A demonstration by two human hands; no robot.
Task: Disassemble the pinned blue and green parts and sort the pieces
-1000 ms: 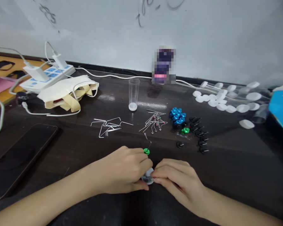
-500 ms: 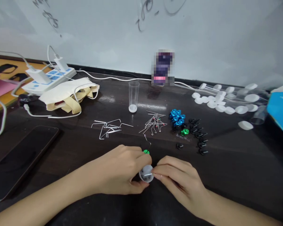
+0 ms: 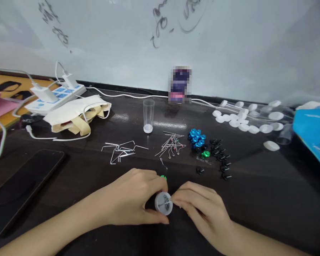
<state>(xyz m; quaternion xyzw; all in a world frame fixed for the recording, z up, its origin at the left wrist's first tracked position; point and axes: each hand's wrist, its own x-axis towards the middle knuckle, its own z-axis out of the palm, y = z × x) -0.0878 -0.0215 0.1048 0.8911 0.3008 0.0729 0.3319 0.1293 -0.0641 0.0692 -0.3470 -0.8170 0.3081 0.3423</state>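
Note:
My left hand [image 3: 144,197] is wrapped round a small white cap [image 3: 158,209], thumb on the near side and fingers on the far side. Inside the cap lie several tiny dark ring-like pieces [image 3: 166,205]. My right hand [image 3: 200,209] pinches a thin pale stick [image 3: 167,202] whose tip reaches into the cap. Just past my left fingertips a green slotted piece [image 3: 163,177] shows in part. A short bent wire [image 3: 163,163] lies beyond it. Farther back are a pile of eyelet pins [image 3: 171,144] and several bent metal rods [image 3: 122,151].
Blue metal nuts [image 3: 197,138], a green nut [image 3: 205,154] and black screws [image 3: 222,156] lie right of centre. A clear tube [image 3: 148,115] stands upright. White caps [image 3: 240,122] and tubes fill the back right. Leftward are a phone [image 3: 24,188], a cloth bag [image 3: 77,110] and a power strip [image 3: 58,97].
The white cap now tilts more toward me, showing its contents more fully. The stick's tip stays inside it. The whole view has shifted slightly.

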